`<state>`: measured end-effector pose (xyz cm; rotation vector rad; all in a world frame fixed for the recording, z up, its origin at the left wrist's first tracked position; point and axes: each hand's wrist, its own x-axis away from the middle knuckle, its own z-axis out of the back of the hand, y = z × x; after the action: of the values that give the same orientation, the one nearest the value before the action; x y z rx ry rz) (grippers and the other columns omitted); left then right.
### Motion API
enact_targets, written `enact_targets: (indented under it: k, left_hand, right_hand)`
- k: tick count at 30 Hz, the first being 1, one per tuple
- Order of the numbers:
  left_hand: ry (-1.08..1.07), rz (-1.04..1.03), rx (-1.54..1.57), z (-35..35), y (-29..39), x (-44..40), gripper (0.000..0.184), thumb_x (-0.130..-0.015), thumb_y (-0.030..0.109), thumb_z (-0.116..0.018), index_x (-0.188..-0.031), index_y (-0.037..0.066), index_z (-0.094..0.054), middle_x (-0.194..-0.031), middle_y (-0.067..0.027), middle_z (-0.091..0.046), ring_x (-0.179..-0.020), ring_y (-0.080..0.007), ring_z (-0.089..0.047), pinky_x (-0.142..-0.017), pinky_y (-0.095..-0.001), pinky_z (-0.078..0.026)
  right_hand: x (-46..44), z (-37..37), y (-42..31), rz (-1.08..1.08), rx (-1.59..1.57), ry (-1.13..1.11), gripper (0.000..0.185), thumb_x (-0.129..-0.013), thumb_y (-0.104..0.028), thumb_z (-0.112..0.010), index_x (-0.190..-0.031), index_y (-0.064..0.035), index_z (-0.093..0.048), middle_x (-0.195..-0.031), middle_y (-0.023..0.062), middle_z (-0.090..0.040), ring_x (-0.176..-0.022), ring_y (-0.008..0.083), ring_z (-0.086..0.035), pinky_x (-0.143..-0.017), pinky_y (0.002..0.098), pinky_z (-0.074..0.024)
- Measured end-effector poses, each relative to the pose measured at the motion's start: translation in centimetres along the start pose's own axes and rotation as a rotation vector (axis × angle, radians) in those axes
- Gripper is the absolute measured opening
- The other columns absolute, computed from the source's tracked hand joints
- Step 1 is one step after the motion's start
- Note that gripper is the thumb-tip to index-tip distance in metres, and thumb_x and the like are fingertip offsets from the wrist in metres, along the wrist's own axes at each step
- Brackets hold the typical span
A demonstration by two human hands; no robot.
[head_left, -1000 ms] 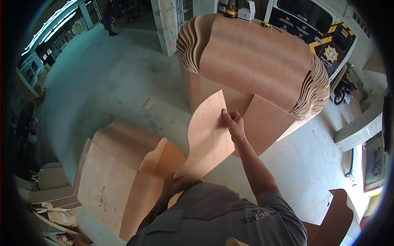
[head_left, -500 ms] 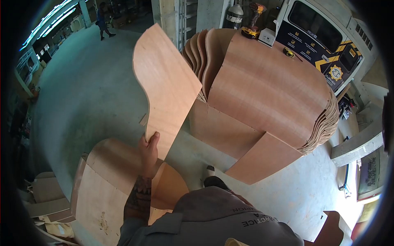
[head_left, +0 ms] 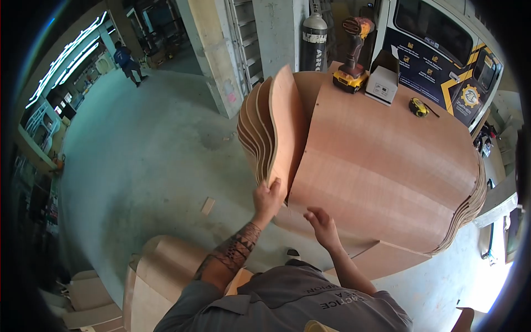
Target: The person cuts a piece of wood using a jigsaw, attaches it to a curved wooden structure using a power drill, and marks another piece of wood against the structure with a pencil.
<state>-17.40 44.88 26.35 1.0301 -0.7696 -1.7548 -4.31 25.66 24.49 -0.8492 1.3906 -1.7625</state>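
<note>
My left hand [head_left: 267, 198] is closed around the lower end of a wavy-edged plywood panel [head_left: 285, 124], held upright. The panel stands against the left end of a large stack of curved plywood [head_left: 381, 149], beside several similar wavy panels [head_left: 251, 124]. Just right of it, my right hand [head_left: 322, 226] hovers near the stack's lower front edge, fingers loosely bent and apart, with nothing visible in them.
On top of the stack are a cordless drill [head_left: 354, 55], a small box [head_left: 382, 84] and a tape measure [head_left: 419, 107]. Behind stand a gas cylinder [head_left: 314, 41] and a van [head_left: 437, 55]. Another curved plywood piece [head_left: 166, 265] lies lower left. A person [head_left: 128, 62] walks far off.
My left hand has carried the wavy panel right, turning it upright against the stack's end. My right hand has come into view. The view has shifted, and the distant person has moved.
</note>
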Motion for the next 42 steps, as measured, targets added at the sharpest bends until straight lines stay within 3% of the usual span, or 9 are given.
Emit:
enact_targets:
  k: [3,8,11,14,19,27,39,40,42]
  left_hand:
    - [-0.066,-0.022,0.152,-3.3,-0.6,-0.5,0.037,-0.1,0.032,-0.066,-0.092,-0.005,-0.066,-0.076,-0.024,-0.067,-0.077,-0.0469,-0.069,-0.067,-0.0503,-0.053]
    - [-0.254,-0.005,0.266,-3.4,-1.2,-1.6,0.028,-0.102,0.024,-0.063,-0.109,-0.003,-0.062,-0.087,-0.021,-0.068,-0.081,-0.0462,-0.069,-0.069,-0.0508,-0.053]
    - [-0.378,-0.238,0.168,-2.7,-3.0,-3.0,0.03,-0.102,0.017,-0.06,-0.124,-0.003,-0.055,-0.105,-0.0255,-0.066,-0.093,-0.0466,-0.067,-0.076,-0.0509,-0.054]
    - [-0.73,-0.564,0.183,0.0,-1.7,-6.9,0.037,-0.096,0.006,-0.056,-0.131,-0.007,-0.051,-0.118,-0.0331,-0.063,-0.102,-0.0524,-0.064,-0.08,-0.0523,-0.053]
    - [-1.403,-0.407,-0.038,-0.7,-3.6,-14.1,0.025,-0.093,0.019,-0.069,-0.106,-0.002,-0.069,-0.087,-0.024,-0.073,-0.085,-0.0425,-0.072,-0.076,-0.0483,-0.057]
    - [-1.339,-0.51,0.359,6.7,-5.6,-21.9,0.036,-0.1,0.02,-0.069,-0.127,-0.004,-0.066,-0.094,-0.0199,-0.076,-0.087,-0.0255,-0.077,-0.077,-0.0371,-0.06]
    - [-0.947,-0.644,0.453,6.7,0.0,-42.6,0.027,-0.104,0.016,-0.066,-0.122,-0.004,-0.069,-0.098,-0.0103,-0.078,-0.09,-0.0142,-0.074,-0.08,-0.0273,-0.058]
    - [-0.898,-0.683,0.485,5.6,1.1,-44.0,0.028,-0.102,0.02,-0.068,-0.121,-0.001,-0.07,-0.098,-0.0156,-0.076,-0.088,-0.0213,-0.075,-0.077,-0.0324,-0.059]
    - [-0.871,-0.775,0.48,3.9,3.9,-46.7,0.028,-0.101,0.018,-0.069,-0.123,0.0,-0.069,-0.102,-0.0152,-0.074,-0.089,-0.0234,-0.075,-0.078,-0.0332,-0.059]
  right_hand:
    - [-4.9,-1.5,-7.6,0.132,-0.027,0.071,0.034,-0.104,-0.026,-0.064,-0.122,0.0016,-0.067,-0.105,0.0208,-0.075,-0.101,0.0296,-0.074,-0.088,0.0399,-0.056]
    - [-11.4,-4.5,-8.9,0.378,0.102,0.113,0.036,-0.099,-0.021,-0.069,-0.127,0.0013,-0.064,-0.112,0.0221,-0.072,-0.104,0.0352,-0.073,-0.089,0.0438,-0.0571]
    - [-13.2,-7.0,-8.9,0.354,0.363,0.228,0.053,-0.091,-0.02,-0.073,-0.138,-0.0025,-0.056,-0.119,0.0251,-0.064,-0.104,0.0424,-0.067,-0.087,0.0481,-0.0566]
    - [-15.3,-9.6,-8.5,0.31,0.512,0.457,0.053,-0.093,-0.024,-0.071,-0.14,-0.0033,-0.055,-0.117,0.0246,-0.063,-0.103,0.0424,-0.067,-0.087,0.0497,-0.0552]
    - [-18.6,-12.3,-9.3,0.073,0.708,0.689,0.041,-0.092,-0.024,-0.069,-0.129,-0.0061,-0.064,-0.114,0.0191,-0.068,-0.103,0.0409,-0.068,-0.087,0.0496,-0.0552]
    - [-20.0,-14.2,-7.9,0.204,0.725,0.9,0.031,-0.094,-0.015,-0.064,-0.122,-0.0018,-0.07,-0.098,0.0189,-0.067,-0.092,0.0399,-0.068,-0.08,0.0479,-0.0547]
    - [-20.2,-14.6,-8.6,0.183,0.731,1.0,0.026,-0.092,-0.011,-0.07,-0.116,-0.0026,-0.073,-0.094,0.0153,-0.069,-0.088,0.035,-0.07,-0.077,0.0417,-0.0558]
    - [-20.1,-14.6,-8.6,0.167,0.729,1.003,0.026,-0.091,-0.011,-0.071,-0.116,-0.003,-0.074,-0.093,0.0147,-0.07,-0.087,0.0342,-0.07,-0.077,0.041,-0.0559]
    - [-20.0,-14.6,-8.7,0.175,0.762,1.02,0.026,-0.09,-0.011,-0.071,-0.116,-0.0033,-0.074,-0.093,0.0143,-0.07,-0.087,0.0335,-0.07,-0.076,0.041,-0.056]
